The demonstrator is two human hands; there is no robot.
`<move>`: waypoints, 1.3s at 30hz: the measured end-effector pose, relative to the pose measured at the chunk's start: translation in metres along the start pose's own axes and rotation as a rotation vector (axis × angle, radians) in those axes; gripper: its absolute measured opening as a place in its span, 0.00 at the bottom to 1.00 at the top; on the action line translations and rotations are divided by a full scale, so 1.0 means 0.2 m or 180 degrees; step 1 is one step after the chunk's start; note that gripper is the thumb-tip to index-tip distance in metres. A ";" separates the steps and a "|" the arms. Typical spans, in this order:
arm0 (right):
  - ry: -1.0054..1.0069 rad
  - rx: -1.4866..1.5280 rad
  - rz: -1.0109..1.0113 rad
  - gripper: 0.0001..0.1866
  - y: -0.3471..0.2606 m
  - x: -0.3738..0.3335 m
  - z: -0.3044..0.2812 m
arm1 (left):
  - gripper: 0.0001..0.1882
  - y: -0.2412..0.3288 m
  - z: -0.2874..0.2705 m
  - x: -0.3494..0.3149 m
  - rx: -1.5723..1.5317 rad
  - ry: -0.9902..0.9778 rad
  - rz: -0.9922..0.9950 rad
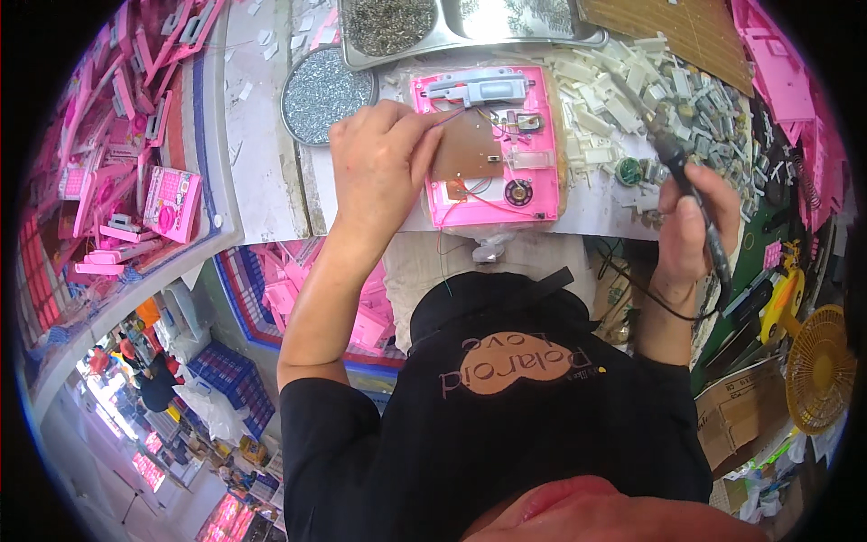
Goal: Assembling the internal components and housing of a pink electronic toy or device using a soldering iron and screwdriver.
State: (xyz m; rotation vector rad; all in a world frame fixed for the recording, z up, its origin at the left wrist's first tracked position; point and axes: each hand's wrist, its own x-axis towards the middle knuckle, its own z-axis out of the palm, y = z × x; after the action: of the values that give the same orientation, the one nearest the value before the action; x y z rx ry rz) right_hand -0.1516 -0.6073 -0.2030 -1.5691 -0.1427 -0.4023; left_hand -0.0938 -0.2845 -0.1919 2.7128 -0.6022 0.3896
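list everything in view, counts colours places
Open plastic casing: one, pink, bench centre
Flat circuit board: one, brown, in casing
Small metal pieces: many, silver, in round dish
Compartmented metal tray: one, silver, top
Plastic parts: many, mostly white, right of casing
Heaped plastic housings: many, pink, far left
Round fan: one, yellow, lower right
Pen-shaped soldering iron: one, black, upper right
Shirt: one, black, lower middle
Left hand: one, bare, casing's left side
Right hand: one, bare, gripping iron

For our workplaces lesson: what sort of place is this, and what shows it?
Probably an electronics assembly workshop: the right hand holds a soldering iron, an open pink casing shows a circuit board, and pink parts lie heaped at left.
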 end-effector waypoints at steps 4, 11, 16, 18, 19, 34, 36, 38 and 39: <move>-0.0031 0.0748 0.0367 0.17 -0.01 0.11 0.17 | 0.05 0.04 0.12 0.06 -0.1118 0.0860 0.0002; -0.0829 0.0171 0.0237 0.28 0.08 0.24 0.51 | 0.05 0.19 0.20 0.07 -0.4091 0.0350 -0.1942; -0.0998 -0.0124 0.0044 0.30 0.09 0.29 0.62 | 0.06 0.12 0.21 0.06 -0.3715 0.0140 -0.1657; -0.0986 -0.0064 0.0111 0.29 0.09 0.31 0.64 | 0.06 0.11 0.21 0.07 -0.3815 0.0145 -0.1603; -0.0976 -0.0032 0.0143 0.29 0.09 0.32 0.65 | 0.07 0.11 0.21 0.07 -0.3864 0.0146 -0.1573; -0.0907 -0.0014 0.0231 0.31 0.14 0.30 0.64 | 0.07 0.07 0.20 0.06 -0.4129 -0.0137 -0.1866; -0.0833 -0.0155 0.0103 0.31 0.14 0.29 0.65 | 0.07 0.07 0.20 0.07 -0.4310 -0.0049 -0.1936; -0.0783 -0.0421 -0.0181 0.30 0.15 0.28 0.64 | 0.06 0.07 0.20 0.08 -0.4409 -0.0069 -0.1950; -0.0772 -0.0615 -0.0395 0.29 0.16 0.28 0.64 | 0.06 0.06 0.20 0.08 -0.4417 -0.0136 -0.1934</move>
State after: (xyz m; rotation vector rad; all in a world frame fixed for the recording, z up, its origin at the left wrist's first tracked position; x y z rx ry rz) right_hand -0.0689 -0.4910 -0.2128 -1.8028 -0.3998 -0.3285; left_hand -0.0780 -0.3156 -0.2193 1.4142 0.0428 -0.2142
